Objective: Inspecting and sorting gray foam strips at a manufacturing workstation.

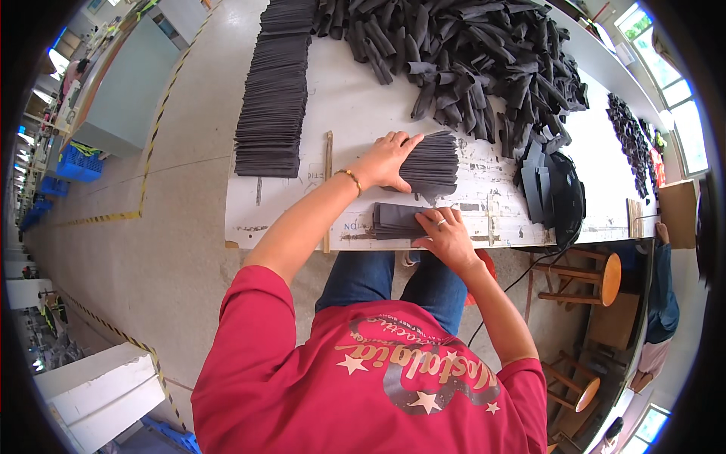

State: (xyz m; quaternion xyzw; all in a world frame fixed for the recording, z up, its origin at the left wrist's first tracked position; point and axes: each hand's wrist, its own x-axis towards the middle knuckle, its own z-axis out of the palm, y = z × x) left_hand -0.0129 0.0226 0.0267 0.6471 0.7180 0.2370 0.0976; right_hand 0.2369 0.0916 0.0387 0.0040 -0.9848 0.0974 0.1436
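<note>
Head view, left hand (389, 162) clasping stack (436, 163), right hand (449, 236) clasping bundle (396, 219), narrow margin to table edge (355, 246)

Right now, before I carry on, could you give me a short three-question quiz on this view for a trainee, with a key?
1. Which thing is the right hand touching?
A) A wooden stool
B) A flat stack of dark folded fabric pieces near the front edge of the white table
C) A black cable
2. True or false: the long fanned row of dark pieces lies to the person's left of the loose heap of dark pieces.
3. Fill in the blank: the left hand rests at the ____ end of the shorter fanned row.

Key:
1. B
2. True
3. left
</note>
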